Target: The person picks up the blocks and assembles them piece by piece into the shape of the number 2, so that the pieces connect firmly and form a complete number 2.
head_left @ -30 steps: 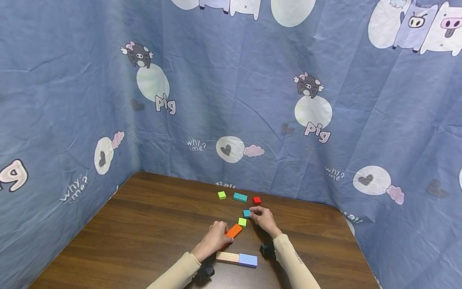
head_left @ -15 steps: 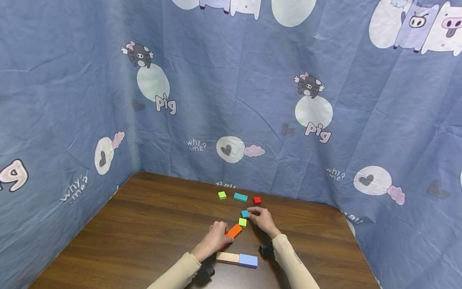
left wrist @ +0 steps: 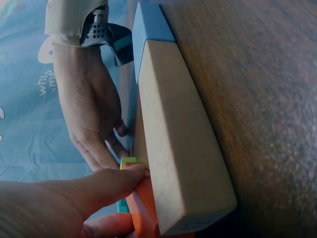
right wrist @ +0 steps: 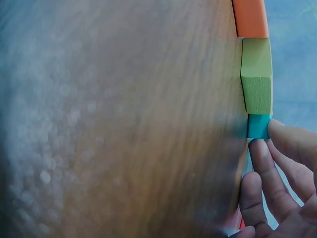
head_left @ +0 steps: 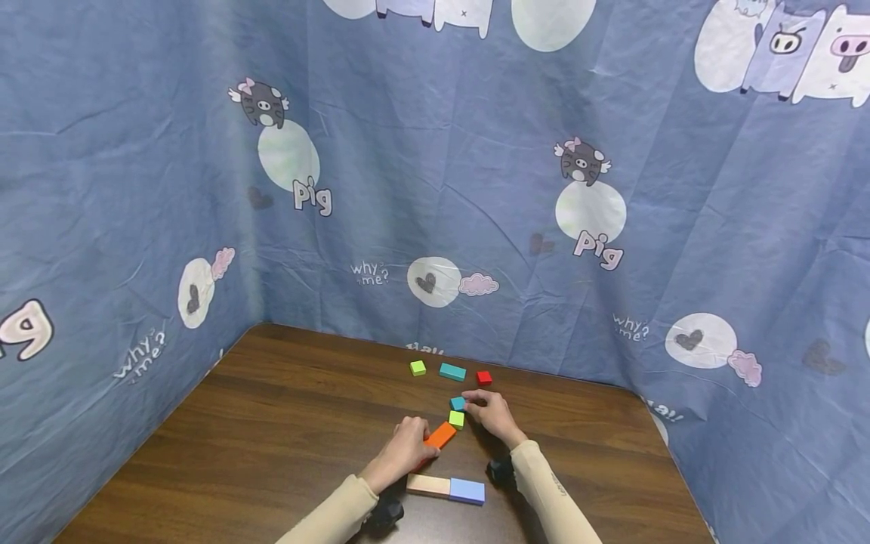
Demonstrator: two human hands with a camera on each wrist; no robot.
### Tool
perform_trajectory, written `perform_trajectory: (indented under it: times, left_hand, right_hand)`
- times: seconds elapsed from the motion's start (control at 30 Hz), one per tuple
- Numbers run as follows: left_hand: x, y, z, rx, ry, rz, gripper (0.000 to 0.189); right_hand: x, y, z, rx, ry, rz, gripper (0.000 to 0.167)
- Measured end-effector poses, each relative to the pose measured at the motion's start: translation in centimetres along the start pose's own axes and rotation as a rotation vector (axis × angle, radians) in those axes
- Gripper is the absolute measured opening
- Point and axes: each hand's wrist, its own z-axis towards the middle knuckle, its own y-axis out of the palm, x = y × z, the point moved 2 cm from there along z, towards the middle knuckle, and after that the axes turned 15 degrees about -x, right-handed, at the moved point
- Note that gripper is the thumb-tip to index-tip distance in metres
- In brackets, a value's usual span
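In the head view my left hand [head_left: 404, 446] grips an orange block [head_left: 441, 435] that lies slantwise on the table; part of it is under my fingers. A lime green cube [head_left: 456, 419] stands at its far end. Just beyond that, my right hand [head_left: 495, 414] pinches a small teal block [head_left: 458, 403] from its right side. The right wrist view has the thumb [right wrist: 292, 139] on the edge of this teal block, close against the lime cube [right wrist: 257, 79]. In the left wrist view my thumb [left wrist: 114, 184] presses on the orange block [left wrist: 142, 203].
Nearer me lie a plain wooden block [head_left: 428, 486] and a blue block [head_left: 467, 491], end to end. At the back are another lime cube [head_left: 418, 368], a longer teal block [head_left: 451, 372] and a red cube [head_left: 483, 378]. A patterned blue cloth [head_left: 435, 166] surrounds the brown table [head_left: 272, 423].
My right hand has slid the small teal block a little to the left, so it now sits behind the lime cube. The left hand and the orange block have stayed put.
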Motion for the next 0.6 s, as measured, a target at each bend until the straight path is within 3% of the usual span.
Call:
perform_trajectory:
  times: [0.6]
  left_hand:
    - [0.17,-0.14,-0.13,-0.003,-0.004,-0.002,0.025]
  right_hand:
    - [0.18,0.12,0.05,-0.022,-0.002,-0.005,0.025]
